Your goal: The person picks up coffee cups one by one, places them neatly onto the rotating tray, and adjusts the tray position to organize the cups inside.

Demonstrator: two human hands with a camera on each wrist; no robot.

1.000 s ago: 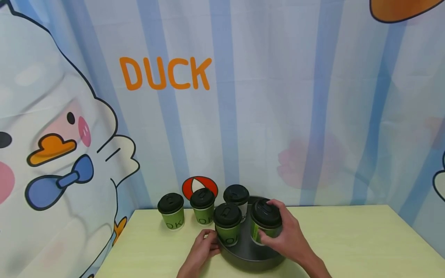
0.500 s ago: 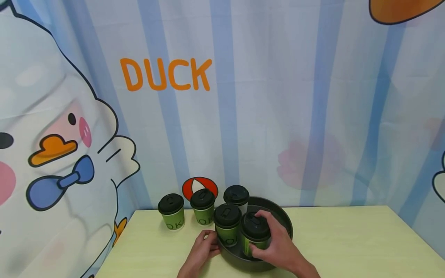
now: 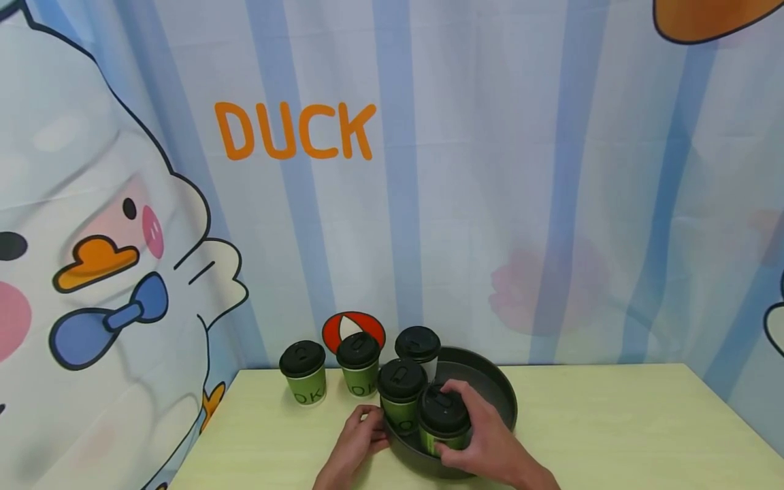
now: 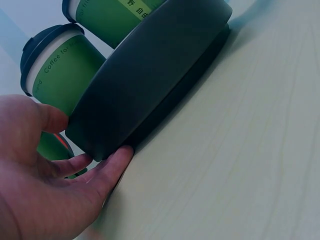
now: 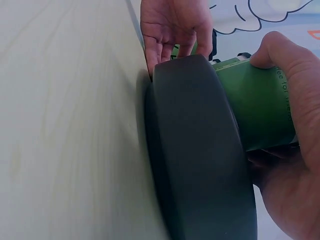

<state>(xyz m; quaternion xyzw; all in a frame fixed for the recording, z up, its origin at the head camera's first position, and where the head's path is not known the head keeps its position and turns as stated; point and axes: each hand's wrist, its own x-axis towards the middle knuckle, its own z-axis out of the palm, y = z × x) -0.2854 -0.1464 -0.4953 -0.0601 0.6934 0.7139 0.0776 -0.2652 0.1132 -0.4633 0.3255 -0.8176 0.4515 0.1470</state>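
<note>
My right hand (image 3: pixel 490 435) grips a green paper coffee cup (image 3: pixel 437 441) with a black lid, fingers over the lid and thumb on its near side. That cup stands at the front of a round dark grey pan (image 3: pixel 490 381), inside the rim. Just left of it in the pan is another green lidded cup (image 3: pixel 401 412), close beside it. My left hand (image 3: pixel 355 442) holds the pan's left edge; in the left wrist view its thumb lies at the rim and its fingertips reach the bottom edge of the pan wall (image 4: pixel 145 80).
A paler cup with a black lid (image 3: pixel 418 342) stands at the pan's back left. Two more green lidded cups, one at far left (image 3: pixel 306 388) and one nearer the pan (image 3: pixel 360 380), stand on the pale wooden table (image 3: pixel 612 422). A printed duck curtain (image 3: pixel 453 170) hangs behind.
My right hand has moved the gripped cup left and toward me within the pan, up beside the other green cup. The left hand has stayed at the pan's edge.
</note>
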